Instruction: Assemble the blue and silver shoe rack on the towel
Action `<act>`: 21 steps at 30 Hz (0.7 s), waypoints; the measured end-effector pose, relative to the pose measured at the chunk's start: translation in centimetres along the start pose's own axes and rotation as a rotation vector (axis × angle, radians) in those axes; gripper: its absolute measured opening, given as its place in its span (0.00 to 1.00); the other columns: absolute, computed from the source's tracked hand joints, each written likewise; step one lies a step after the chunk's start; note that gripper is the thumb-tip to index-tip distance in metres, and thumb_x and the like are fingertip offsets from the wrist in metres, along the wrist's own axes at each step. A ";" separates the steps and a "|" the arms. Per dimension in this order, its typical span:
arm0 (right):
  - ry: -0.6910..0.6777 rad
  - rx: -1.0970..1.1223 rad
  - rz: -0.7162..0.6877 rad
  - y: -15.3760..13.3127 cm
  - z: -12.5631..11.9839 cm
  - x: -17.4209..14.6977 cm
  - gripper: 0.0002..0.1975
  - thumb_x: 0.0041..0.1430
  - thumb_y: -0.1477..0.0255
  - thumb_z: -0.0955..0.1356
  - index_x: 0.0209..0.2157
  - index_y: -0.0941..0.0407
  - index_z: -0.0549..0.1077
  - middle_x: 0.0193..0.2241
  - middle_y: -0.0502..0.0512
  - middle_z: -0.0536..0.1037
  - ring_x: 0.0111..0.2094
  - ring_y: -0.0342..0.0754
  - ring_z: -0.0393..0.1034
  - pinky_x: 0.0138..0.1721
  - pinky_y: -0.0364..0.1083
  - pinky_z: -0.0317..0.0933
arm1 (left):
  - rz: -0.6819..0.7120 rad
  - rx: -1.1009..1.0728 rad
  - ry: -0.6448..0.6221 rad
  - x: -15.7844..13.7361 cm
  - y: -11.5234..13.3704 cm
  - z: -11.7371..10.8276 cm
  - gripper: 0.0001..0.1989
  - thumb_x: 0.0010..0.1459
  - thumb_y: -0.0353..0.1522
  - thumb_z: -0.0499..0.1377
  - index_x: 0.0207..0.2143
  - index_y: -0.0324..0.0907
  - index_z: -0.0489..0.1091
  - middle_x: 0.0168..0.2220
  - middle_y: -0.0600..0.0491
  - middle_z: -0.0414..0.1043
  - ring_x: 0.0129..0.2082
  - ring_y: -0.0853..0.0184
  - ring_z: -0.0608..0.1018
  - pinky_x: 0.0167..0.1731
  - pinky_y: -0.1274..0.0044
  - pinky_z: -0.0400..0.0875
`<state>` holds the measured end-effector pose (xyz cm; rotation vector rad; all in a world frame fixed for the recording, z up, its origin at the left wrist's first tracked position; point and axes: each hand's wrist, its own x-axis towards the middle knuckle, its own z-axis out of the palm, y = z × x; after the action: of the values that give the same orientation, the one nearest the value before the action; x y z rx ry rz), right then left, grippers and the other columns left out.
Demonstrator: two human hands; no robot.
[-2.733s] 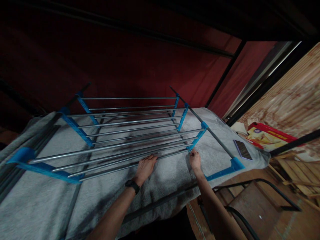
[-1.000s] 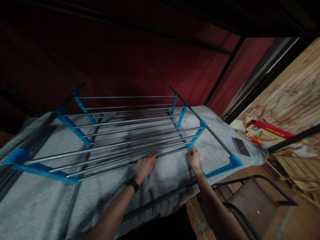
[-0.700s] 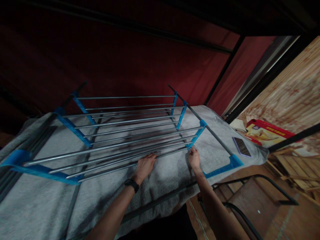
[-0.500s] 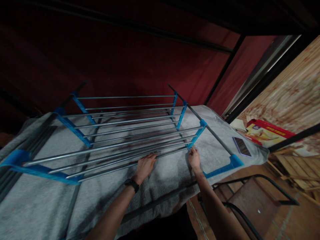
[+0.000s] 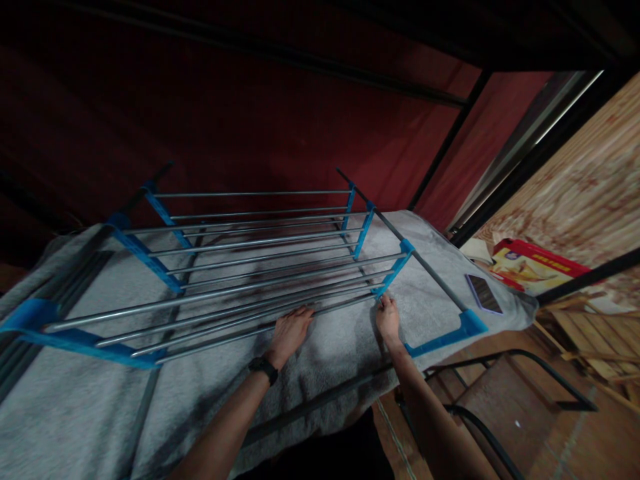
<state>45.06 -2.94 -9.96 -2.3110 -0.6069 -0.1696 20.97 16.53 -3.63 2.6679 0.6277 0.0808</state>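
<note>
The left hand (image 5: pixel 291 331) lies palm down over the near rod (image 5: pixel 345 304) of the rack (image 5: pixel 250 243), wrist bent and a watch (image 5: pixel 263 369) on it; its forearm comes in from 7 o'clock. The fingers cover the rod, but whether they close beneath it is hidden. The right hand (image 5: pixel 388 317), just past it at 2 o'clock, comes up from 5 o'clock. Its fingertips are drawn together at the foot of a blue bracket (image 5: pixel 393 274); I cannot tell what is pinched there. The rack spreads over grey cloth (image 5: pixel 330 380) from 9 to 1 o'clock of the left hand. A phone (image 5: pixel 484 293) lies at 3 o'clock of the right, a red box (image 5: pixel 543 263) beyond, its contents hidden.
</note>
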 end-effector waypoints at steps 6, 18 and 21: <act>0.005 -0.010 -0.002 -0.1 0.0 0.0 0.25 0.58 0.83 0.58 0.54 0.61 0.75 0.35 0.56 0.70 0.37 0.49 0.64 0.47 0.47 0.62 | 0.019 -0.003 -0.002 0.0 0.1 -0.2 0.19 0.71 0.33 0.46 0.55 0.45 0.73 0.56 0.47 0.76 0.55 0.60 0.77 0.54 0.70 0.69; -0.023 -0.006 -0.011 0.3 0.0 0.4 0.24 0.58 0.83 0.59 0.53 0.61 0.75 0.35 0.56 0.70 0.37 0.49 0.64 0.48 0.48 0.62 | -0.003 0.033 -0.023 0.2 0.4 -0.1 0.19 0.70 0.32 0.46 0.54 0.44 0.73 0.56 0.47 0.75 0.53 0.59 0.78 0.52 0.69 0.71; -0.028 0.001 -0.014 0.4 -0.2 0.5 0.23 0.58 0.82 0.59 0.50 0.61 0.76 0.35 0.56 0.71 0.37 0.49 0.64 0.47 0.48 0.62 | -0.025 0.034 -0.026 0.1 0.8 -0.4 0.19 0.70 0.32 0.46 0.54 0.45 0.73 0.55 0.48 0.76 0.52 0.60 0.79 0.51 0.71 0.71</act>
<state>45.71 -3.09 -9.91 -2.3119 -0.6372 -0.1440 21.38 16.04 -2.97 2.6881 0.6601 0.0282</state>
